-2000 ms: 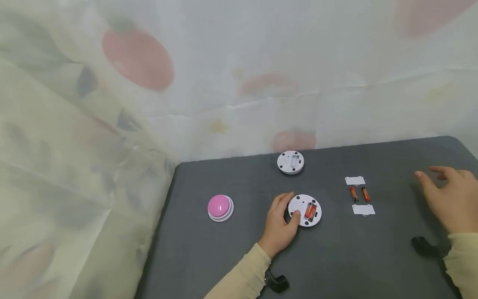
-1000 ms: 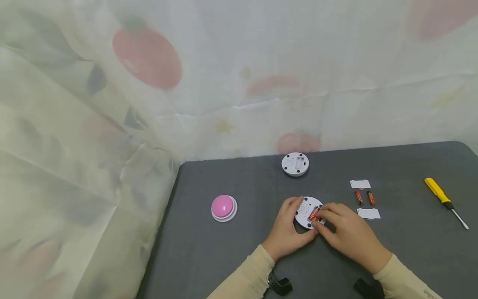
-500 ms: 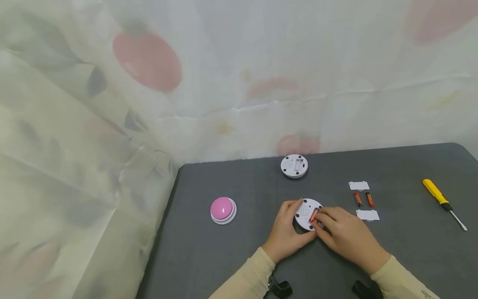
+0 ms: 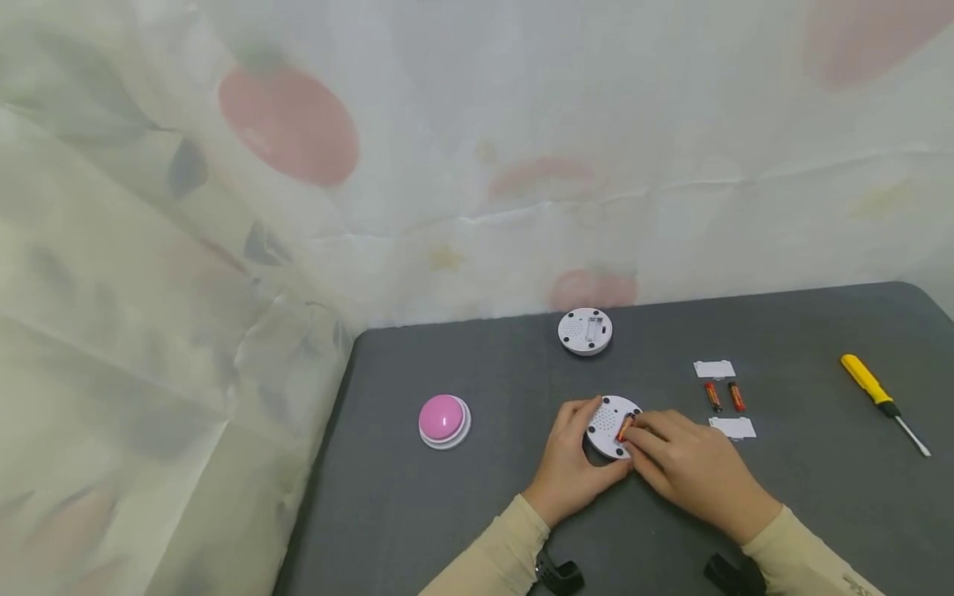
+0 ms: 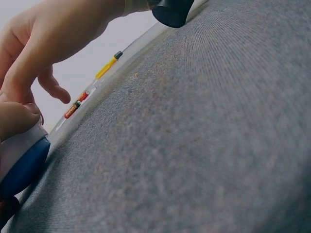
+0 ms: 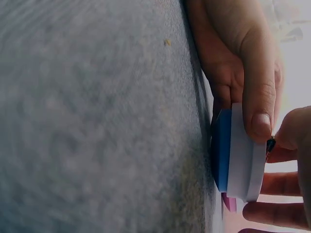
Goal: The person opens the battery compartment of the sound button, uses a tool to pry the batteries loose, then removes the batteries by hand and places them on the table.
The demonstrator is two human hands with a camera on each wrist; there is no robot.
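Gripping the white disc (image 4: 602,420) by its rim, the left hand (image 4: 566,473) holds it blue side down on the grey table (image 4: 492,372); the right hand (image 4: 695,465) touches a seated battery (image 4: 623,431), pinch or press unclear. Rightward lie loose batteries (image 4: 713,396), then a screwdriver (image 4: 868,379).

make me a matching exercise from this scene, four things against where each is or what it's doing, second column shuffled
1. left hand
2. loose batteries
3. screwdriver
4. pink-topped button

A. farthest right on the table
B. gripping the nearer white disc
C. farthest left on the table
D. between two white covers

Pairs: 1-B, 2-D, 3-A, 4-C
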